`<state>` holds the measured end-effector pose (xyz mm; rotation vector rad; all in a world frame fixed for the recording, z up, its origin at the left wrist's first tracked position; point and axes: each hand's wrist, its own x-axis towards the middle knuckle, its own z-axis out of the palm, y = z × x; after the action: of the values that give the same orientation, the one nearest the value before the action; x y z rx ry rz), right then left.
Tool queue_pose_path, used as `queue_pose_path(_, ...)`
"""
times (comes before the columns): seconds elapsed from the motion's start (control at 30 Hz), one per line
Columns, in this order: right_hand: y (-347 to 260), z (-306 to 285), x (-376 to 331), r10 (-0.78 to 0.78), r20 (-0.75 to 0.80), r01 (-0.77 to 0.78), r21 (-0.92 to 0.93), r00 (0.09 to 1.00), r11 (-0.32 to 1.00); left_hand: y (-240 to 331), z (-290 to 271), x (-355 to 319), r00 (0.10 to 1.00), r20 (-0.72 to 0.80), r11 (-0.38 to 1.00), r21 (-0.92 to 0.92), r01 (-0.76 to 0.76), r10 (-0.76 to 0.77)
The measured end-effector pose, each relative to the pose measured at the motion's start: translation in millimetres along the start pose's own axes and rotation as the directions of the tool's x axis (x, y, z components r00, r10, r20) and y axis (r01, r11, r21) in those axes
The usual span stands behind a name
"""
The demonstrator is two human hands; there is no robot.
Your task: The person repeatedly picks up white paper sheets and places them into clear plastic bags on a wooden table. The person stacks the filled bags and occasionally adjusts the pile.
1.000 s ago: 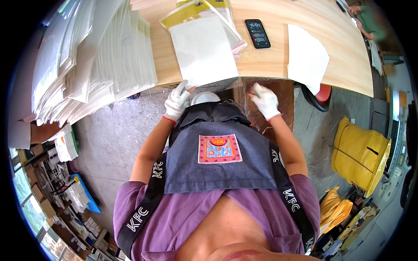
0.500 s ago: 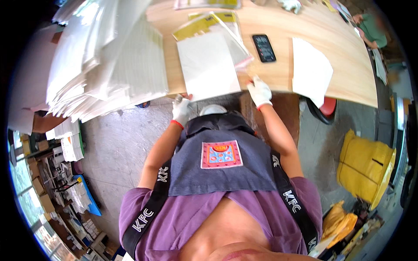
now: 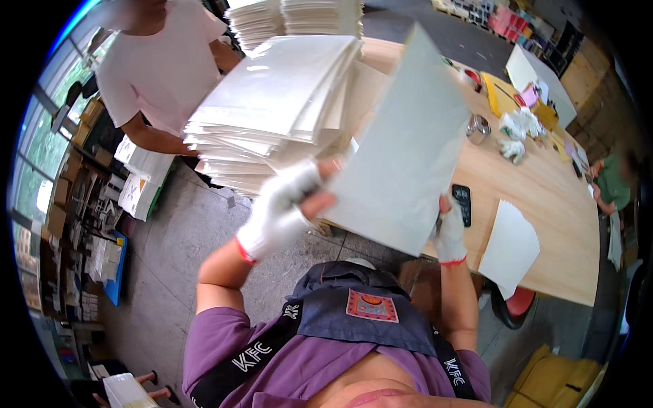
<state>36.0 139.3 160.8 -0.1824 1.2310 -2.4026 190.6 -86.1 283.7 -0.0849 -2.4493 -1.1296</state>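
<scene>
A large pale sheet (image 3: 401,143) stands tilted up over the table's near edge. My right hand (image 3: 451,234), in a white glove with bare fingertips, grips its lower right edge with the thumb at the rim. At its left edge is my left hand (image 3: 279,207), gloved alike and blurred, thumb and fingers apart; whether it touches the sheet I cannot tell. Just behind that hand, a tall stack of white, glossy flat packs (image 3: 272,95) leans unevenly on the table. A black phone (image 3: 462,204) lies beside my right hand. The raised sheet hides part of the tabletop.
A fan of white sheets (image 3: 509,248) overhangs the near right edge of the wooden table (image 3: 564,224). Farther back lie a loose glove (image 3: 511,151), a metal object (image 3: 478,128) and a tape roll (image 3: 471,78). A person in white (image 3: 163,75) stands left of the stack; another in green (image 3: 614,183) is far right.
The pale sheet has come up off the table, its far end raised. My left hand has moved up beside the stack; my right hand now holds the sheet's edge. The view has shifted.
</scene>
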Motion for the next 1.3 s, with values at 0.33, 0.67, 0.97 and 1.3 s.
queue_pose_path(0.33, -52.6, 175.4, 109.7, 0.123, 0.396, 0.224, -0.718, 0.910, 0.659, -123.4, -166.8, 51.9, 0.945, -0.298, 0.763, 0.577, 0.292, -0.136)
queue_pose_path(0.67, 17.2, 128.9, 172.3, -0.515, -0.016, 0.498, -0.236, 0.857, 0.835, -155.0, -182.9, 56.1, 0.923, -0.155, 0.936, -0.062, 0.346, -0.351)
queue_pose_path(0.97, 18.2, 166.7, 207.5, -0.433, 0.097, 0.444, -0.193, 0.896, 0.875, -150.3, -169.2, 29.9, 0.945, -0.110, 0.916, -0.300, 0.265, -0.310)
queue_pose_path(1.3, 63.3, 115.4, 241.8, -0.182, 0.025, 0.177, 0.125, 0.983, 0.976, -158.3, -162.7, 18.1, 0.934, -0.286, 0.928, -0.359, 0.103, -0.214)
